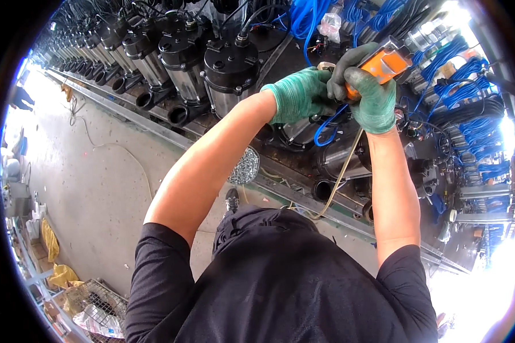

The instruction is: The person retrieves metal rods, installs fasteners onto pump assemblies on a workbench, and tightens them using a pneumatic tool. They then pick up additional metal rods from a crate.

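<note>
My right hand (pixel 373 103), in a green glove with dark grey fingers, is wrapped round an orange power tool (pixel 386 64). A pale yellow hose (pixel 347 163) hangs from below that hand down to the bench edge. Close beside it on the left is my left hand (pixel 296 94), gloved the same way. Its fingers are curled in; what they grip is hidden. A small pale part shows just above them. Below both hands lie steel-bodied pumps (pixel 343 157) with a loop of blue cable (pixel 325 132) over them.
Upright pumps with black caps (pixel 230 68) line the bench to the left. A round container of screws (pixel 246 166) sits by the bench's near edge (pixel 171 132). Coiled blue cables (pixel 478 131) fill the right side. A wire basket (pixel 100 308) stands at the lower left.
</note>
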Motion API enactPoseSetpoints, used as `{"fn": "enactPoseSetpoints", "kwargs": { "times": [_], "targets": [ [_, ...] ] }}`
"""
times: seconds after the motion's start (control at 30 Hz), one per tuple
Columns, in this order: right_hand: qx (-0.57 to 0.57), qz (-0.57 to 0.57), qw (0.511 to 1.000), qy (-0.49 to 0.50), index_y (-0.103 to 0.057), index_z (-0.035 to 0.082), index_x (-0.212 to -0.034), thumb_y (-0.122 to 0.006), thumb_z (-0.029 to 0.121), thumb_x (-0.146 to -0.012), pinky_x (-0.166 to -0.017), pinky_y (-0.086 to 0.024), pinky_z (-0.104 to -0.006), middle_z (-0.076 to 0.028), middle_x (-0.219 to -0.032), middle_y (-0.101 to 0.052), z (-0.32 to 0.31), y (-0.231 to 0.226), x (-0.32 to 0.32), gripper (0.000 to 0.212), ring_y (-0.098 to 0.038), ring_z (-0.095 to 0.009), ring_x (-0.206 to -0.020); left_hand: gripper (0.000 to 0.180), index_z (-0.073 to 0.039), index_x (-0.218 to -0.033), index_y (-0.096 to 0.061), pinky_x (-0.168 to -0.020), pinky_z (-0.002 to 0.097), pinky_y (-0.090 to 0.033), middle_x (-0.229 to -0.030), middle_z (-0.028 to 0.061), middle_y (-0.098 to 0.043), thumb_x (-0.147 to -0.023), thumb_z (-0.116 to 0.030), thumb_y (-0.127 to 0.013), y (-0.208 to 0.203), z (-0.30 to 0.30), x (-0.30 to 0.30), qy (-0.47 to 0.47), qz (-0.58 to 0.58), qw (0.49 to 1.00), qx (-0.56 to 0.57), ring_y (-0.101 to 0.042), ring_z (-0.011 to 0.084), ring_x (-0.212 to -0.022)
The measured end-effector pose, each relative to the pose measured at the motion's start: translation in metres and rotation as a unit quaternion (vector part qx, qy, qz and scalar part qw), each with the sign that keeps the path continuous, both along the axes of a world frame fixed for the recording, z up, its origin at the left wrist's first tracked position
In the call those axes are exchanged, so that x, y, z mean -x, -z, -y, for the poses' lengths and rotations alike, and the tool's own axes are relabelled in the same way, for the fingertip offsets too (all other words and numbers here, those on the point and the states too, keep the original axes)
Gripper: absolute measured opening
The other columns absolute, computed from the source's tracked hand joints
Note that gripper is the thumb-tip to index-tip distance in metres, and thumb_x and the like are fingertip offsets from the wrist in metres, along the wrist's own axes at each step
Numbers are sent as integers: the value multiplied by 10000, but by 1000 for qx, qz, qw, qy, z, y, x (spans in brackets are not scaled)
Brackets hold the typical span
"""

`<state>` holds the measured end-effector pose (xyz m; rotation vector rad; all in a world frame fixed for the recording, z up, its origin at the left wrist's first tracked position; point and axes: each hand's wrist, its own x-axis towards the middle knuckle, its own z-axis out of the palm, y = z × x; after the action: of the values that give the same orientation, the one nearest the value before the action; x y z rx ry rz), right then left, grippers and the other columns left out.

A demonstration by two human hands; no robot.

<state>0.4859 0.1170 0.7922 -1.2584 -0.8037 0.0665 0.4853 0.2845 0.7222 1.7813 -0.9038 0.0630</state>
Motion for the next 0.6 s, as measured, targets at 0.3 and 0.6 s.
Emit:
{"fn": "enactPoseSetpoints", "kwargs": {
  "times": [0.3,0.6],
  "targets": [
    [33,14,978,206,-594,21,-1023,-663,93,-872,-507,-506,-288,-115,-755,-655,-14,10,1,181,-626,-180,-556,247,-47,-1084,-708,-837,395,-548,-1015,135,-693,-849,-108,-753,-5,2,3,16,-92,995,40,-672,290,-941],
    [-2,19,980,196,-673,11,-990,-675,-9,-873,-723,-546,-271,-51,-843,-711,-10,13,-1,119,-686,-143,-760,259,-28,-1048,-701,-865,398,-540,-1102,129,-648,-828,-145,-774,0,1,1,5,-42,999,32,-647,298,-947]
  ]
}}
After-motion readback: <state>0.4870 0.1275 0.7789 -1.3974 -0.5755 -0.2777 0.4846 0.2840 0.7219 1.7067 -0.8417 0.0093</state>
